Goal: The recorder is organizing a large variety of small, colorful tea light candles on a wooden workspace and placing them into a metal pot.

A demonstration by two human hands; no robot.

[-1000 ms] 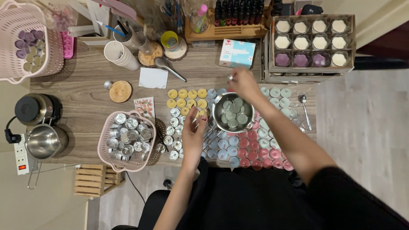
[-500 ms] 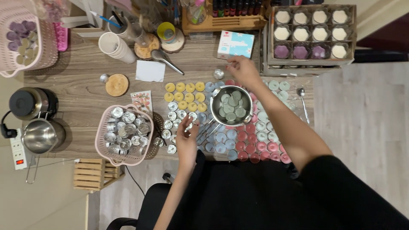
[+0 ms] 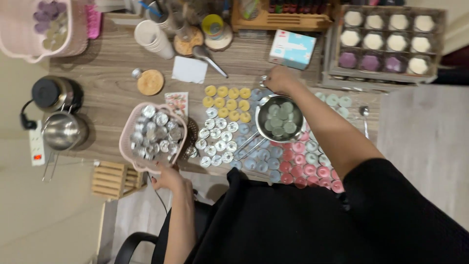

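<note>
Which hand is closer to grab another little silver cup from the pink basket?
The left hand. It already rests at the near edge of the pink basket of silver cups. The right hand is far off, beyond the metal pot.

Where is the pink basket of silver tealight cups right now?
In the head view, the pink basket sits left of centre at the table's near edge, beside the rows of silver cups, with the left hand at its near rim.
</note>
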